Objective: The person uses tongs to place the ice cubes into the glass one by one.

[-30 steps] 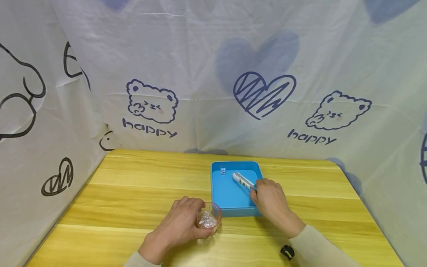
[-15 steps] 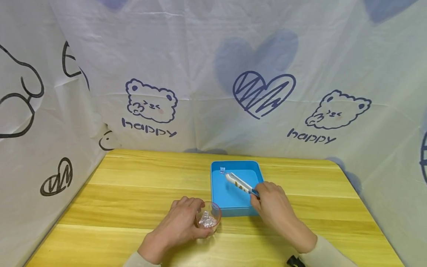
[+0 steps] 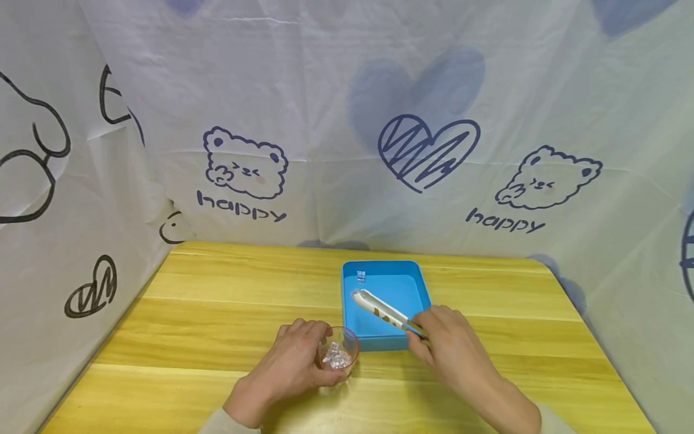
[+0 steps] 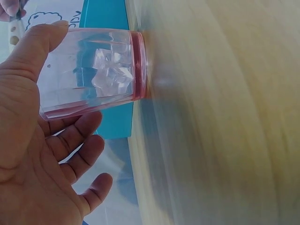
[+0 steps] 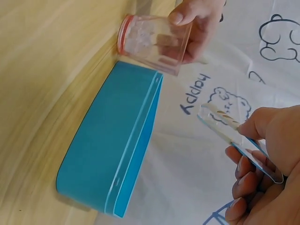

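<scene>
My left hand (image 3: 295, 357) grips a small clear cup (image 3: 339, 354) with a pink base, standing on the wooden table just left of the blue tray (image 3: 379, 345). Several clear cubes (image 4: 111, 70) lie inside the cup (image 4: 89, 75), with the thumb and fingers of that hand (image 4: 33, 140) round it. My right hand (image 3: 431, 333) pinches white patterned tongs (image 3: 382, 307), which hang over the tray with their tips pointing left. I cannot tell whether the tips hold anything. One clear cube (image 3: 361, 276) sits in the tray's far left corner. The right wrist view shows the tongs (image 5: 220, 119), the tray (image 5: 108, 154) and the cup (image 5: 154, 42).
The wooden table (image 3: 228, 301) is enclosed at the back and both sides by a white printed cloth (image 3: 347, 150) with bears and hearts. The tray stands near the table's middle, its near wall close to both hands.
My right hand has drawn back toward me and the tongs' tips have swung left across the tray toward its left wall. The left hand and cup have stayed put.
</scene>
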Demonstrator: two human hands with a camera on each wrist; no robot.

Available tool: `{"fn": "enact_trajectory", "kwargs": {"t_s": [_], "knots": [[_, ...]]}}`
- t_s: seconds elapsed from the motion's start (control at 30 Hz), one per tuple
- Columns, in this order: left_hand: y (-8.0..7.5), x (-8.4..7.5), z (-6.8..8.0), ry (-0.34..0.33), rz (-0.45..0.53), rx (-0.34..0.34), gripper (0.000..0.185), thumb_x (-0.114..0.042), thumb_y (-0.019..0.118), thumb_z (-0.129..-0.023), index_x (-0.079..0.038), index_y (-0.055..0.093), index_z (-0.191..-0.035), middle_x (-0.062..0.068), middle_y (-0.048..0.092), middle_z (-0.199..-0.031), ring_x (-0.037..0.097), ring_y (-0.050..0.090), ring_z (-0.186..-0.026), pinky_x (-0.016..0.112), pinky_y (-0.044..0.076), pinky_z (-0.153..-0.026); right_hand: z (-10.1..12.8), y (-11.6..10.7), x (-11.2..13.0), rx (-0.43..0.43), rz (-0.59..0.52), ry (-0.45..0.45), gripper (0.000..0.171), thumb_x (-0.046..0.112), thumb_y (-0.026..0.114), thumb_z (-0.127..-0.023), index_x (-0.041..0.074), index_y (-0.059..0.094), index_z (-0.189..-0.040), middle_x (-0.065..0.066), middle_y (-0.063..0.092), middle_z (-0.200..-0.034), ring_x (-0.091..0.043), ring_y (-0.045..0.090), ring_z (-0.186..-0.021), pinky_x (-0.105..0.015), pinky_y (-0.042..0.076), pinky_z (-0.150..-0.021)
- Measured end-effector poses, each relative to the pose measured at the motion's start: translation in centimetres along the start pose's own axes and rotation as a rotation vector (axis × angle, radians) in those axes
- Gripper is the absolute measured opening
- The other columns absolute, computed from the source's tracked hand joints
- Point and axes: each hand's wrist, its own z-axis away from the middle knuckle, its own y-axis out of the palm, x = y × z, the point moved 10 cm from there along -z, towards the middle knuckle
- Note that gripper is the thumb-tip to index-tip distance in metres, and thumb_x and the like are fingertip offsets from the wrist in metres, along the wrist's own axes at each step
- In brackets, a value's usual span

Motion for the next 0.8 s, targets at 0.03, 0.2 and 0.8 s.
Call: {"fn": "enact_trajectory", "kwargs": {"t_s": [0.03, 0.2, 0.8], "knots": [[0.0, 0.0, 0.0, 0.0, 0.001, 0.001, 0.074, -0.068, 0.073, -0.069, -0.018, 0.06, -0.121, -0.008, 0.064, -0.106, 0.011, 0.05, -0.099, 0.035, 0.038, -0.088, 0.1, -0.2, 0.2, -0.002, -0.001, -0.011, 0.012, 0.024, 0.072, -0.084, 0.017, 0.063, -0.085, 0.012, 0.055, -0.076, -0.004, 0.045, -0.071, -0.025, 0.044, -0.066], [0.1, 0.1, 0.1, -0.006, 0.007, 0.009, 0.073, -0.068, 0.073, -0.069, -0.018, 0.06, -0.121, -0.008, 0.064, -0.107, 0.011, 0.051, -0.101, 0.036, 0.039, -0.089, 0.7, -1.3, 1.9, -0.066, -0.027, -0.113, 0.011, 0.022, 0.072, -0.081, 0.017, 0.062, -0.084, 0.012, 0.053, -0.075, -0.003, 0.045, -0.071, -0.024, 0.043, -0.065], [0.1, 0.1, 0.0, -0.01, 0.009, 0.007, 0.065, -0.067, 0.073, -0.069, -0.022, 0.058, -0.114, -0.01, 0.061, -0.099, 0.009, 0.047, -0.092, 0.033, 0.036, -0.085, 2.4, -0.2, 4.4, -0.057, -0.039, -0.225, 0.012, 0.024, 0.072, -0.081, 0.019, 0.063, -0.088, 0.014, 0.053, -0.08, -0.002, 0.044, -0.075, -0.023, 0.04, -0.067]]}}
